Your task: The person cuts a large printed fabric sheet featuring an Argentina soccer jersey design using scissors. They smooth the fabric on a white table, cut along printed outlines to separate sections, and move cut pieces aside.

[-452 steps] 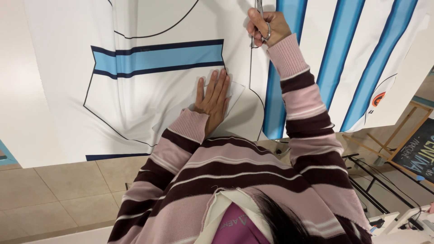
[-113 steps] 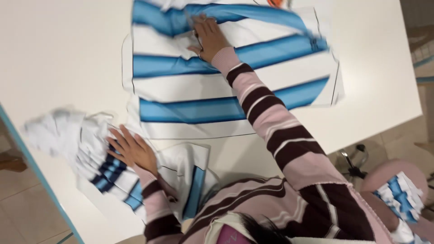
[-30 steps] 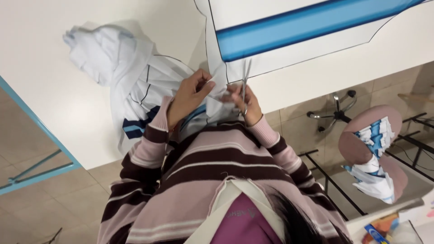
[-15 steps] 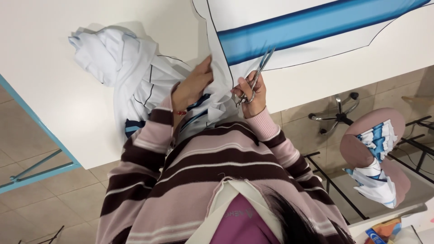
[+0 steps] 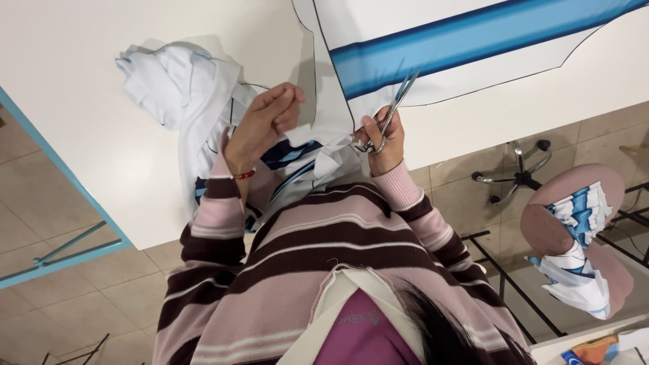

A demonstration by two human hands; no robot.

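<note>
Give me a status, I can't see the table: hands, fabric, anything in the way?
Right hand grips scissors, blades at the striped fabric. Left hand pinches the white edge. Crumpled cloth lies left, clear of the blades.

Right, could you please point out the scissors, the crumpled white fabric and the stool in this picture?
scissors (image 5: 394, 113), head view, on the blades near the pivot.
crumpled white fabric (image 5: 177, 84), head view, on its bunched middle.
stool (image 5: 549, 223), head view, on the bare pink seat.

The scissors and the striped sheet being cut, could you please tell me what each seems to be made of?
Scissors: bare metal, silvery and shiny throughout, held in the right hand. Striped sheet: probably thin printed fabric; it drapes and crumples softly near the left hand, though coated paper cannot be excluded.
</note>
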